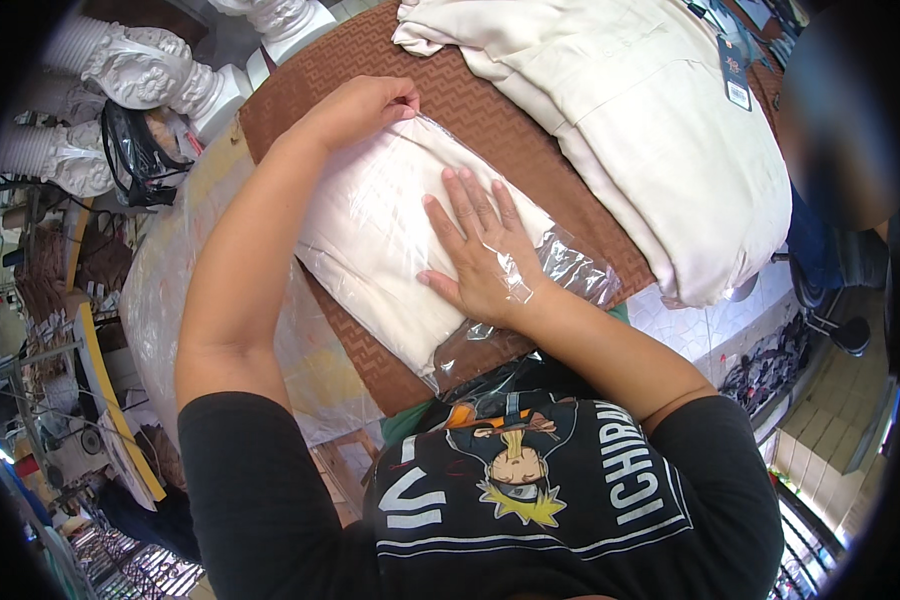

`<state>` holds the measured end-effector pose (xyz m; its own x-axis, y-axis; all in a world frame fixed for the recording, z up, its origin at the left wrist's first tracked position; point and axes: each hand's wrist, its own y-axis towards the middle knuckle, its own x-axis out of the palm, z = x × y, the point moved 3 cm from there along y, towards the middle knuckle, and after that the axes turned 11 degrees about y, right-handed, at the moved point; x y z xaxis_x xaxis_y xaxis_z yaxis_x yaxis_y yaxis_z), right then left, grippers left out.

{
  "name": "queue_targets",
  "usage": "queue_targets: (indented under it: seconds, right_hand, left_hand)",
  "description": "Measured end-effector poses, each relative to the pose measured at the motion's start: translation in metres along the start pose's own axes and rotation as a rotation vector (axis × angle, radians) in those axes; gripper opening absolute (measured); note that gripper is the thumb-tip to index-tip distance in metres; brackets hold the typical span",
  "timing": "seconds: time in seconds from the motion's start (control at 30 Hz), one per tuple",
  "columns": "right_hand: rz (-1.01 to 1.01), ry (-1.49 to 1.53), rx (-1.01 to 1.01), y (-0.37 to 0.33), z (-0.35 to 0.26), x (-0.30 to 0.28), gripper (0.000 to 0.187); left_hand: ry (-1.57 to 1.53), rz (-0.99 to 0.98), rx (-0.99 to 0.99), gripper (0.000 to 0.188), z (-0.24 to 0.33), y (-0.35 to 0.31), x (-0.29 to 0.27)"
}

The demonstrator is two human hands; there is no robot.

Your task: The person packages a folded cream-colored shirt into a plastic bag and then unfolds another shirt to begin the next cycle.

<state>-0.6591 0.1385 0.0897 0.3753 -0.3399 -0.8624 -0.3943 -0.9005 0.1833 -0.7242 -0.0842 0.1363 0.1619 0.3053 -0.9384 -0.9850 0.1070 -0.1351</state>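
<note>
A folded cream garment (370, 235) lies flat in a clear plastic bag (585, 265) on the brown patterned cloth covering the table. At the far corner of the package, my left hand (370, 108) is closed, with fingertips pinching the bag's edge. My right hand (485, 250) rests flat on the garment, fingers spread. Shiny film crosses the back of that hand, which seems to be inside the bag. The loose end of the bag spreads around my right wrist and toward my body.
More cream garments (660, 130) lie heaped on the right of the table, with a dark tag (734, 72) on top. Plastic sheeting (210, 290) covers the table's left side. White ornate columns (140, 70) and a black bag (140, 150) are at the far left. A person (840, 130) is at the right.
</note>
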Motion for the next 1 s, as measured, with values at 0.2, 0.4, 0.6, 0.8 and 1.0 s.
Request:
queue_targets:
  seconds: [0.2,0.4,0.6,0.8,1.0]
  right_hand:
    - [-0.107,-0.076,0.039,0.002,-0.003,-0.003,0.075]
    - [-0.075,-0.100,0.031,0.002,-0.002,-0.003,0.075]
    - [-0.009,-0.035,-0.004,0.000,-0.001,-0.001,0.076]
    - [0.000,-0.045,-0.004,-0.001,0.000,0.000,0.077]
    - [0.000,-0.059,0.001,0.000,-0.001,0.000,0.076]
  left_hand:
    - [0.152,0.332,0.214,0.014,0.001,-0.007,0.005]
    - [0.139,-0.013,0.169,0.013,0.020,-0.001,-0.002]
    - [0.151,-0.094,0.168,0.014,0.016,0.005,0.001]
    - [0.308,-0.036,0.169,0.010,0.025,0.003,0.006]
    - [0.423,0.071,0.161,0.008,0.025,-0.003,0.012]
